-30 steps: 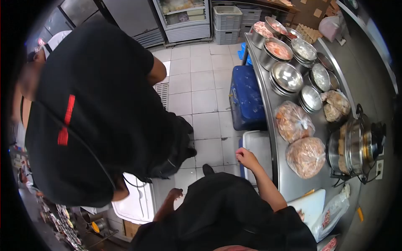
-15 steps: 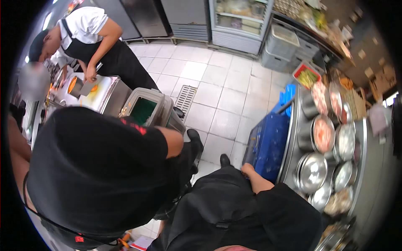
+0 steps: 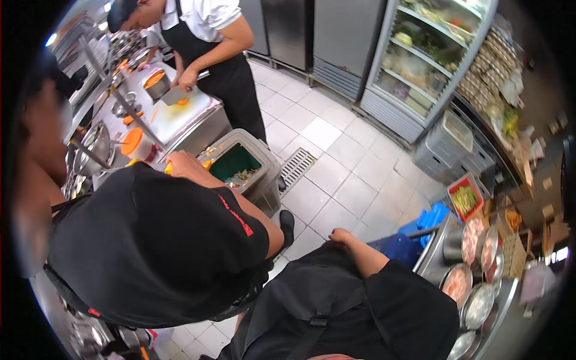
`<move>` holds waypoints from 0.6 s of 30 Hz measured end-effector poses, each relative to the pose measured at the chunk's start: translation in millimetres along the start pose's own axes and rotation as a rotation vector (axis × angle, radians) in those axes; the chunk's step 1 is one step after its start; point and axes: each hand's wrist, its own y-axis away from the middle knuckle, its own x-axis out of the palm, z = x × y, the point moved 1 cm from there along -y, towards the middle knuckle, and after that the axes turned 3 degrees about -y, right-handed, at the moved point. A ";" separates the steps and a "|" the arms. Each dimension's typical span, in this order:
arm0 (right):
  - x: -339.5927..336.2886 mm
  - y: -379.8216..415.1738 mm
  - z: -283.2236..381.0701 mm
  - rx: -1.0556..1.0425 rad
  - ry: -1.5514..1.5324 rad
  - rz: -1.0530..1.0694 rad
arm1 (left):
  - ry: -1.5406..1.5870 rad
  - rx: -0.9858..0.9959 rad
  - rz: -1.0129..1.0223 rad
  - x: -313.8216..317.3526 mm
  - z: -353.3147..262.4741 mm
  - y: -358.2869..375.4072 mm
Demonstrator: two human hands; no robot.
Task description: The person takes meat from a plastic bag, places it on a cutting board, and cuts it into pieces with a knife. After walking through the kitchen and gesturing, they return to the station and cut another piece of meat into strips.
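My right hand [image 3: 339,237] hangs by my black apron [image 3: 324,294], fingers curled in with nothing in them, above the tiled floor and just left of a blue cooler box [image 3: 401,247]. My left hand is hidden. A co-worker in a black shirt [image 3: 156,246] stands close on my left, bent over. Their hand [image 3: 185,162] holds something yellow beside a grey bin [image 3: 252,180] with scraps inside.
A second person in a white shirt and black apron [image 3: 207,36] works with a cleaver [image 3: 175,96] at a steel counter at the back left. Steel bowls of food [image 3: 471,285] line the counter on the right. A glass-door fridge [image 3: 420,60], grey crates [image 3: 450,147] and a floor drain [image 3: 298,167] lie ahead.
My view has swung left and up, away from the right counter toward the bin and the back counter. My right hand has dropped from the counter's edge to my apron. My left hand has left the view.
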 end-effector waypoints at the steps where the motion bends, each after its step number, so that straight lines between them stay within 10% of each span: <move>1: -11.1 -10.7 8.2 -0.022 0.033 0.016 | 0.037 -0.012 0.001 10.4 -1.5 2.0; 3: -37.7 -42.0 6.2 0.147 -0.041 0.120 | 0.119 -0.035 0.005 33.3 -12.6 1.0; 5: -54.5 -97.4 -23.3 -0.290 0.640 0.183 | 0.201 -0.042 0.008 55.9 -35.7 -6.5; 10: -160.6 -108.7 -14.3 -0.199 0.088 -0.028 | 0.444 0.067 -0.023 68.9 -133.1 -42.9; 18: -318.9 -201.6 -69.7 -0.263 0.075 -0.111 | 0.761 0.807 -0.199 -252.5 -416.5 31.5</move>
